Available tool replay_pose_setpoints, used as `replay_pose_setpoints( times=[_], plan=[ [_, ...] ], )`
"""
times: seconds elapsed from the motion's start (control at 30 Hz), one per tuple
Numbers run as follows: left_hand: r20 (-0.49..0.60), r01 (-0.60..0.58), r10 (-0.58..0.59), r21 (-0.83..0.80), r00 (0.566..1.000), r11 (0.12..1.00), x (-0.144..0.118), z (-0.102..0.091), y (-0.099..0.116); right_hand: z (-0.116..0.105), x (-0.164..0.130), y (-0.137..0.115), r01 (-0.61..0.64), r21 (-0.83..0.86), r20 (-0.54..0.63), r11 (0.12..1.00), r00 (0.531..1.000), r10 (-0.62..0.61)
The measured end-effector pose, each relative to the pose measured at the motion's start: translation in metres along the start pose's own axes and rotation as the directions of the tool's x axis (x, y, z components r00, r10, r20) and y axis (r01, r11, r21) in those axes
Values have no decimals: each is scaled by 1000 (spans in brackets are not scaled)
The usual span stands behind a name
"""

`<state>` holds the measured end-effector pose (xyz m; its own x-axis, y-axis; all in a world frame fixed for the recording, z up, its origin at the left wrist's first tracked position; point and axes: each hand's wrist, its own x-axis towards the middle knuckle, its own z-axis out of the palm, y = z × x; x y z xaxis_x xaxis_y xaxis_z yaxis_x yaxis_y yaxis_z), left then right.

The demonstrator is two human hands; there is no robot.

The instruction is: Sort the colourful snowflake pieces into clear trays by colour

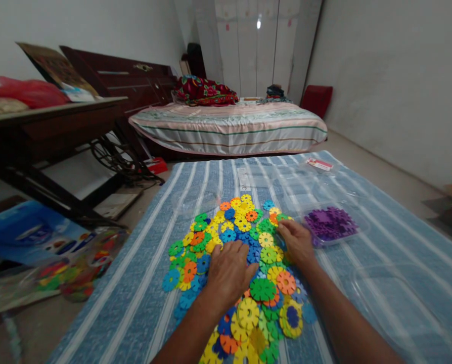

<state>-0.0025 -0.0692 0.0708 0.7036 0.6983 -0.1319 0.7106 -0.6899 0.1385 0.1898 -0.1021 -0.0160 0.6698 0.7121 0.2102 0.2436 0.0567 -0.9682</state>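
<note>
A spread-out pile of notched plastic flower discs (263, 289) in yellow, green, blue and orange lies on the striped cloth. My left hand (229, 268) rests palm down on the middle of the pile, its fingers stretched out and the thumb apart. At the right edge of the pile is my right hand (297, 243), fingers bent and close together, tips against green and orange discs. Whether a disc is between them is hidden. Just right of that hand stands a clear plastic box (326, 243) with purple discs (330, 222) in it.
Blue-and-white striped cloth (135, 283) covers the table. Clear plastic containers lie about, including one at the right (396, 298). A red-and-white card (319, 164) is near the far edge. On the left are a sewing-machine table (59, 108) and a blue package (32, 232); a bed (229, 126) stands beyond.
</note>
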Motion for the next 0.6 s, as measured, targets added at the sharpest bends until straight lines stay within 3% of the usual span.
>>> replay_pose_setpoints(
  times=[0.13, 0.3, 0.43, 0.6],
  plan=[
    [12, -45, 46, -38, 999, 998, 15, 5, 21, 0, 0, 2, 0, 4, 19, 1000, 1000, 0],
    [49, -185, 193, -134, 980, 973, 4, 14, 39, 0, 1, 5, -3, 7, 13, 1000, 1000, 3],
    [64, -233, 245, -150, 968, 961, -14, 13, 29, 0, 1, 6, -12, -1, 20, 1000, 1000, 12],
    [28, -212, 214, -64, 976, 975, -29, 8, 5, -1, 2, 6, -5, -34, 20, 999, 1000, 6]
  ],
)
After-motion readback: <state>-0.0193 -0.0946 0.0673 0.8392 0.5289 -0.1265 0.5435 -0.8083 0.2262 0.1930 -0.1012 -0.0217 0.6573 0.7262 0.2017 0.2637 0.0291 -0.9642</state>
